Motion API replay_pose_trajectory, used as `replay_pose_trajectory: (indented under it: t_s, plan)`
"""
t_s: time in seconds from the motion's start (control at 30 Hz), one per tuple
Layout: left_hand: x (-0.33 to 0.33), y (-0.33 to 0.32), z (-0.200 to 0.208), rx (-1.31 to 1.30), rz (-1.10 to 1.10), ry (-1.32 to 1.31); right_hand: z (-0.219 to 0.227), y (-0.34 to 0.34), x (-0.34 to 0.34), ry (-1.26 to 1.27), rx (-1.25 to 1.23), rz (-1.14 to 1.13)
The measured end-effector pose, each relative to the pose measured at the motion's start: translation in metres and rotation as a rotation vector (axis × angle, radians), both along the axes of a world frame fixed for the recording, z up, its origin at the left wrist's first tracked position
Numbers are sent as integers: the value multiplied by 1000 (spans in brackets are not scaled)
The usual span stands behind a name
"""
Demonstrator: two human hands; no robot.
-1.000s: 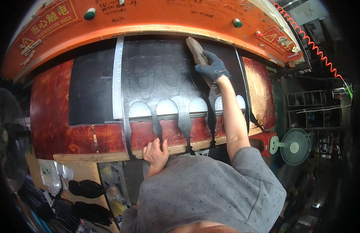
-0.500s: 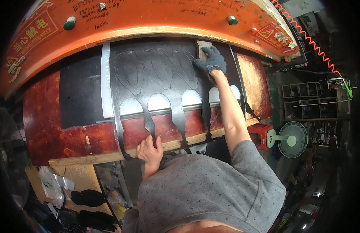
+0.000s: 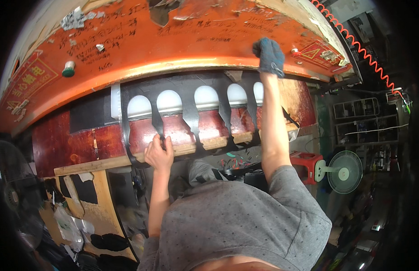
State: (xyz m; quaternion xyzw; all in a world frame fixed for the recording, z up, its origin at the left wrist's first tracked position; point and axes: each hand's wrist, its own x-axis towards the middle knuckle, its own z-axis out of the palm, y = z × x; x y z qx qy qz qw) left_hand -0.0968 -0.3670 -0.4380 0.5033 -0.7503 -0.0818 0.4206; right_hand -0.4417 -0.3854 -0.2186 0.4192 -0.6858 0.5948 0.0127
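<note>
My bare left hand (image 3: 159, 154) is closed at the table's front edge, thumb and forefinger pinching a hanging strip of the black sheet (image 3: 190, 106). Rounded cut-outs in that sheet leave several narrow strips, with white showing through the holes. My right hand (image 3: 269, 58), in a blue-grey knit glove, is raised against the front of an orange machine beam (image 3: 182, 49). Its fingers are curled, and the glove hides whatever is beneath them. Part of a wooden block (image 3: 235, 76) shows on the sheet under the beam's lower edge.
A green push button (image 3: 68, 69) sits on the beam at left. The table (image 3: 78, 151) has a worn red top. At right are a red stool (image 3: 306, 166), a small fan (image 3: 345, 172) and a coiled red hose (image 3: 354, 43). Plastic bags (image 3: 69, 226) hang lower left.
My right hand has left the wooden block and risen to the orange beam. The beam now covers more of the sheet, hiding its outlined shapes. My left hand stays near the front edge.
</note>
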Motion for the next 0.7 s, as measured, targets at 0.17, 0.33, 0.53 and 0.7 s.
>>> replay_pose_trajectory:
  t_s: [0.17,0.33,0.53,0.7]
  plan:
    - [-25,-55,14,-10,22,-2,-56,18,37,298,224,-182]
    - [-38,-74,20,62,67,-39,-152,63,73,625,494,250]
    - [-36,-71,26,144,51,-84,-166,59,77,559,328,-52]
    - [-38,-79,27,201,-24,-159,-160,55,69,281,540,110]
